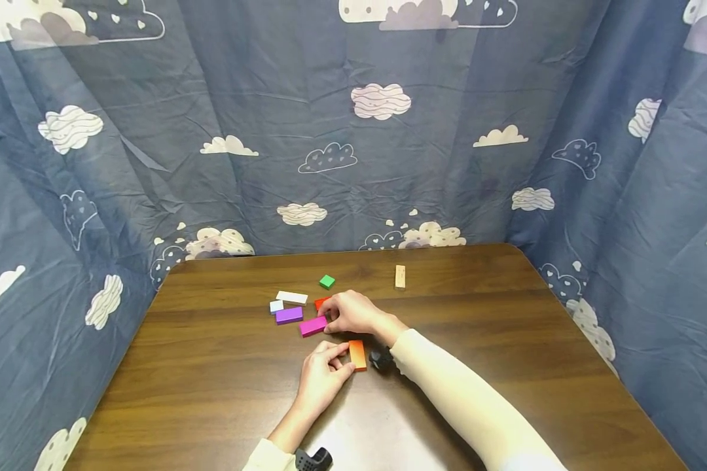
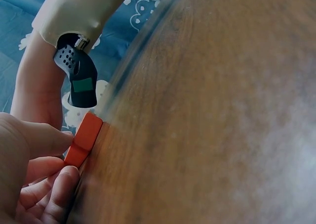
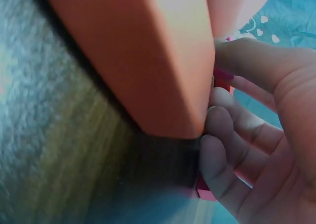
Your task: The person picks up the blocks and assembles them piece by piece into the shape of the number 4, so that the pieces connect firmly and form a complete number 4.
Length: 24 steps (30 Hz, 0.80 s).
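While the right hand (image 1: 353,313) curls its fingers on the pink block (image 1: 313,326), it hides most of the red block (image 1: 321,302) behind it. Only a small pink bit peeks out in the right wrist view. The left hand (image 1: 324,373) pinches the orange block (image 1: 357,354), which lies on the brown table (image 1: 507,366) close to the person. The two hands are near each other but not touching. A purple block (image 1: 289,314) lies just left of the pink one. No words show on any block.

Cream sleeves (image 1: 465,399), blk wrist cams (image 1: 380,359).
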Each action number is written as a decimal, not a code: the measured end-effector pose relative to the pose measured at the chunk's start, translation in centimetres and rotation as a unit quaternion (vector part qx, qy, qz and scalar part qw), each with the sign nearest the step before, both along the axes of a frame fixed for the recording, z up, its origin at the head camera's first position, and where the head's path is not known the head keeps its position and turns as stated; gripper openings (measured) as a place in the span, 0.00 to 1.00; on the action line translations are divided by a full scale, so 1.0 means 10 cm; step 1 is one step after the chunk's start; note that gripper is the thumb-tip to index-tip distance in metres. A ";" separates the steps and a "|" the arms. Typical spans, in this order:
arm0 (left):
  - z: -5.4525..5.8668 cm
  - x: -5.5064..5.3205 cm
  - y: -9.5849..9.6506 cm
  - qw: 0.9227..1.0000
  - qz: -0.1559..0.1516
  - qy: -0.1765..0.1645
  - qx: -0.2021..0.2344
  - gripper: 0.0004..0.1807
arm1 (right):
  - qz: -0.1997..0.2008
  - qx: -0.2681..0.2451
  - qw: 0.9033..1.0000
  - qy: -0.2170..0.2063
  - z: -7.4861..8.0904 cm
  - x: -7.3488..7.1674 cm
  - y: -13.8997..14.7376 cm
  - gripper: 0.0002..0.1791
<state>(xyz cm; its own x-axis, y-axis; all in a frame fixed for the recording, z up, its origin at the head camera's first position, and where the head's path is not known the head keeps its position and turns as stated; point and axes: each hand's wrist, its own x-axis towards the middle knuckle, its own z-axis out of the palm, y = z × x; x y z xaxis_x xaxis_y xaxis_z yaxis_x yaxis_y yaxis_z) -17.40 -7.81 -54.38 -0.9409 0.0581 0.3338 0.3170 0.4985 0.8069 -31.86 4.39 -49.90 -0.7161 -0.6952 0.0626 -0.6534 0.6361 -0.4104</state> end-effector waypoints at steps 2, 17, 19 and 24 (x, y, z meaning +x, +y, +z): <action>-0.01 -0.01 0.00 1.000 -0.001 0.003 -0.002 0.20 | 0.000 -0.014 1.000 -0.010 0.00 0.00 0.01 0.16; -0.03 -0.02 -0.01 1.000 -0.004 0.009 0.004 0.21 | -0.032 -0.219 0.948 -0.231 0.05 0.05 0.02 0.15; -0.03 -0.02 -0.01 1.000 -0.004 0.005 0.006 0.21 | -0.035 -0.233 0.942 -0.239 0.05 0.06 0.01 0.16; -0.02 -0.02 0.00 1.000 -0.003 0.001 0.009 0.21 | -0.052 -0.270 0.932 -0.238 0.05 0.07 0.01 0.15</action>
